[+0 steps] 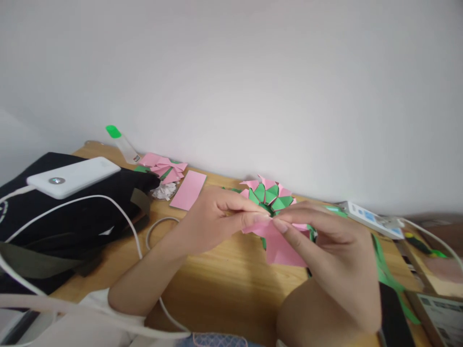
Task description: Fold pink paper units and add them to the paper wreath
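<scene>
Between my two hands is a piece of pink paper, partly folded, its lower part hanging toward the table. My left hand pinches its upper edge between thumb and forefinger. Close beside it, my right hand grips the same edge with thumb and fingers, the fingertips of both hands nearly touching. Just behind them lies a ring of folded green and pink paper, shaped like a flower; my hands hide its near side.
A flat pink paper strip and more folded pink paper pieces lie left. A green-capped bottle leans by the wall. A white power bank rests on a black bag. Right are a power strip and green paper strips.
</scene>
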`<state>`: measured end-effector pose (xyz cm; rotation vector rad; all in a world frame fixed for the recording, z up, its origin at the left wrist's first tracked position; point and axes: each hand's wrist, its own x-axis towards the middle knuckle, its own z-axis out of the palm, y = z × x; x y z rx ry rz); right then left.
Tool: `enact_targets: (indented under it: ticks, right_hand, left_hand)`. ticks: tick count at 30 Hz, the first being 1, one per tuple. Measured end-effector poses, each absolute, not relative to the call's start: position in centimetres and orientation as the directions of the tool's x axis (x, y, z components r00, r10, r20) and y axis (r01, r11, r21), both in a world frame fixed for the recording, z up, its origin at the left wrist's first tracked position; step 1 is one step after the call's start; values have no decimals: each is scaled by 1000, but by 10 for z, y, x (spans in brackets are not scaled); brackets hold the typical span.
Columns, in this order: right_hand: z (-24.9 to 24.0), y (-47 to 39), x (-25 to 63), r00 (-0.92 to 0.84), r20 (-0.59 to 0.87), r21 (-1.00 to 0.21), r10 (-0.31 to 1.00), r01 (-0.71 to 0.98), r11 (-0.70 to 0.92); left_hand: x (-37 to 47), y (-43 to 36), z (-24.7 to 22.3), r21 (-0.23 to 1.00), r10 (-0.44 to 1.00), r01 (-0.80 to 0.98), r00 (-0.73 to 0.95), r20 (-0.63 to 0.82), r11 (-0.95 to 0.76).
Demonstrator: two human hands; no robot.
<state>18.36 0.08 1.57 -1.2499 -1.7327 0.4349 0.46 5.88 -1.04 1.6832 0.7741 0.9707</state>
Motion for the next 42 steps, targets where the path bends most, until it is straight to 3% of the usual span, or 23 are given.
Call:
enact_targets:
  ticks: [5,11,16,21,25,31,34,39,42]
  right_hand:
    - [15,4,181,-41,458,-712,888,581,394]
    - [14,12,183,-193,262,-732,945,598,326]
    - [13,8,187,-44,356,-796,934,509,327]
    - [10,6,189,9,305,-868,952,415,274]
    - [6,7,188,-1,271,-875,963,417,247]
    - [4,5,187,155,345,-865,926,436,249]
    - [5,6,184,111,383,-856,917,416,307]
    - [5,9,176,-87,281,-889,956,353,293]
    - [4,10,174,-81,275,-904,958,316,286]
  left_hand:
    - [8,63,-10,986,920,-109,360,156,-124]
    - [4,68,-9,991,877,17,467,108,-131]
    - [-1,71,-8,986,894,-43,417,165,-163]
    - [0,71,-6,979,903,-171,396,170,-109]
    - [1,71,-4,989,930,-123,346,124,-86]
    - [0,71,-5,989,938,-125,328,116,-79]
    - [0,72,-5,986,929,-152,351,115,-65]
    - [1,68,-4,991,907,-135,413,77,-23]
    - [2,66,-4,982,912,-190,404,75,3]
